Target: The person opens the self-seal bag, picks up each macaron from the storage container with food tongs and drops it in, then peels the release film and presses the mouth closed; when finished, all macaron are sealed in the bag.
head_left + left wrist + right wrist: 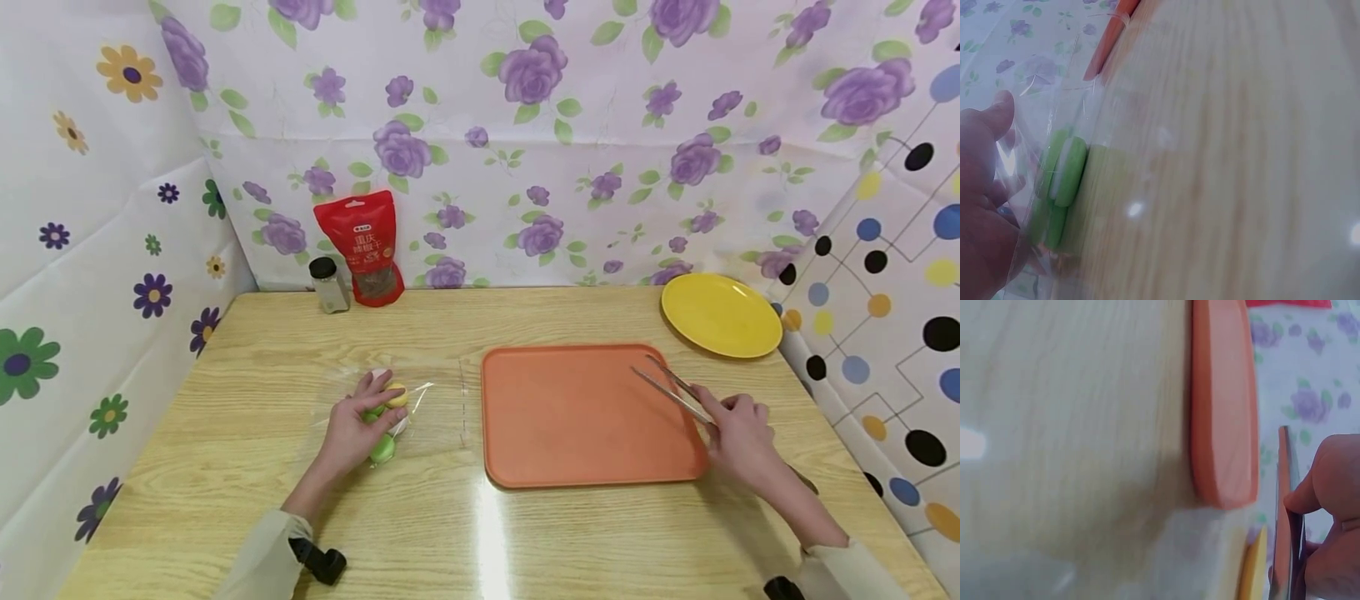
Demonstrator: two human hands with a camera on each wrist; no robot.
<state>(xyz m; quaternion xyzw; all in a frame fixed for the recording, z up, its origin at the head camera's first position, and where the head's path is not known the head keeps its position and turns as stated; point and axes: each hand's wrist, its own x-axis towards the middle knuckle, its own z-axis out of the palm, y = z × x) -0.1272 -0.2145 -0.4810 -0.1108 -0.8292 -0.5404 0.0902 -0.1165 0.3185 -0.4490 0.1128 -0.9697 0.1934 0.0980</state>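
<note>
In the head view, my left hand (358, 423) rests on a clear plastic bag (438, 417) lying on the table. Its thumb and forefinger are extended and apart, near a yellow macaron (397, 395) inside the bag. Green macarons (382, 450) lie in the bag below the hand; in the left wrist view one green macaron (1071, 172) shows through the film beside my fingers. My right hand (742, 433) grips metal tongs (678, 396), their tips apart above the right part of an orange tray (577, 417). The right wrist view shows the thumb pressing the tongs' arms.
A yellow plate (722, 317) stands at the back right, near the dotted side wall. At the back left are a red pouch (363, 246) and a black-capped jar (330, 285). Flowered sheets hang behind and to the left of the wooden table (420, 533).
</note>
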